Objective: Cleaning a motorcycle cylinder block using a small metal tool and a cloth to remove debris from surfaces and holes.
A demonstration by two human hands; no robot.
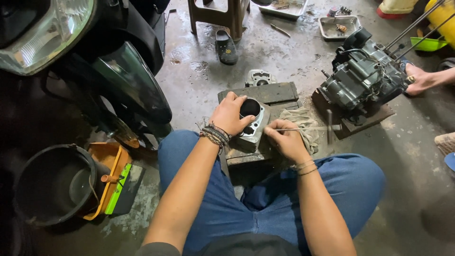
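Two hands, left hand (230,114) gripping upright engine cylinder (252,124), bore facing up

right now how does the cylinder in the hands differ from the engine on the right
The cylinder is one small, light silver part with an open round bore; the engine is a bigger, darker assembly with rods sticking out. The left hand and right hand hold the cylinder; another person's hand touches the engine. Both sit on wood blocks.

A motorcycle repair workshop: a stripped engine (362,78) on the stained concrete floor (284,52), parts trays (339,27), a scooter (80,61) alongside.
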